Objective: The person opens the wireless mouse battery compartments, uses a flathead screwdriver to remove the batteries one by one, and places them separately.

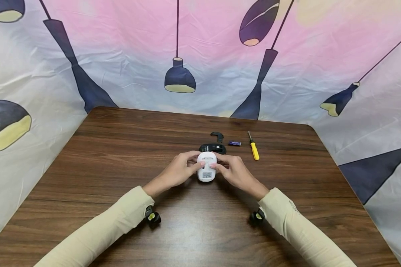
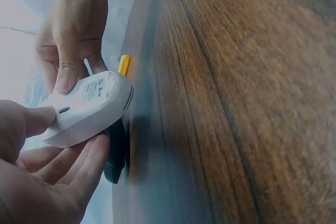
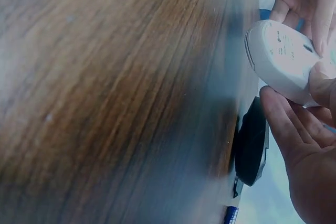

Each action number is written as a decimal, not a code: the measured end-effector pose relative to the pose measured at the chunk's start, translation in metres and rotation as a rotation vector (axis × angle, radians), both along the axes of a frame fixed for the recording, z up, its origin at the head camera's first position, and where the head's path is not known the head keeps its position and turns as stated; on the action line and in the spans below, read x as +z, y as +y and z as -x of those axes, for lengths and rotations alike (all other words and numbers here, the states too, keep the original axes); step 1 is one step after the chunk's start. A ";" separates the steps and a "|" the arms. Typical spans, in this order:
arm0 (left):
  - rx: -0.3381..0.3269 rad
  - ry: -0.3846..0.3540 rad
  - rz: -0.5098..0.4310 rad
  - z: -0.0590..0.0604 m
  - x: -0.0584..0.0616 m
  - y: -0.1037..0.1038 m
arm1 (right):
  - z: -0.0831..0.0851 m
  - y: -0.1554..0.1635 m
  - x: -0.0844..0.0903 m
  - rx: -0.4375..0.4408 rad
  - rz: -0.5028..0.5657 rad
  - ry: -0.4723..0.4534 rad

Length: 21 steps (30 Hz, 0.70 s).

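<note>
Between both hands is a white computer mouse point(image 1: 206, 175), its labelled underside turned up toward the head camera. My left hand point(image 1: 178, 170) grips its left side, thumb on the underside and fingers beneath. The right hand point(image 1: 238, 171) holds the opposite side in the same way, thumb pressed near the middle. In the left wrist view, the white mouse point(image 2: 89, 109) is tilted and raised off the table, a small dark slot near the left thumb. Just behind it lies a black mouse point(image 1: 217, 149), underside up, its near edge partly hidden by the white one.
Beyond the black mouse lies a curved black cover point(image 1: 217, 135). To the right are a purple-blue battery point(image 1: 234, 143) and a yellow-handled screwdriver point(image 1: 255, 151). Everything sits on a brown wooden table point(image 1: 120, 148), with a printed cloth point(image 1: 137, 66) hanging behind.
</note>
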<state>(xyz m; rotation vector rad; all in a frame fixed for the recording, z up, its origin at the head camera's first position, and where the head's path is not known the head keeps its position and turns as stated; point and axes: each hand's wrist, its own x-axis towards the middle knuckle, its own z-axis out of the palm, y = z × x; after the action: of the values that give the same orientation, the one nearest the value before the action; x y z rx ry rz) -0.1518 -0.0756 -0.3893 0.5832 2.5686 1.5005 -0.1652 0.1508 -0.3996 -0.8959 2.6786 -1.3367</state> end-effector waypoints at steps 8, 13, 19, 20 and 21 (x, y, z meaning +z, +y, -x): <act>0.021 -0.022 -0.032 0.000 -0.003 0.001 | 0.000 -0.003 0.000 -0.012 0.004 -0.016; 0.026 -0.116 -0.109 0.000 -0.001 0.002 | 0.000 -0.005 0.000 -0.034 0.001 -0.004; 0.038 -0.142 -0.115 0.001 -0.001 0.003 | 0.000 -0.008 0.000 -0.009 0.061 -0.037; 0.042 -0.140 -0.107 0.002 -0.001 0.003 | 0.000 -0.008 0.000 -0.003 0.071 -0.047; 0.046 -0.141 -0.103 0.002 -0.001 0.003 | 0.000 -0.009 0.000 -0.001 0.077 -0.058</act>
<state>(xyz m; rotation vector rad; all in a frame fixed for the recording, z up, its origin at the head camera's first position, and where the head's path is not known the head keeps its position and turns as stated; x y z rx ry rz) -0.1539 -0.0726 -0.3904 0.4151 2.4268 1.6335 -0.1649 0.1423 -0.3995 -0.8484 2.6012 -1.4517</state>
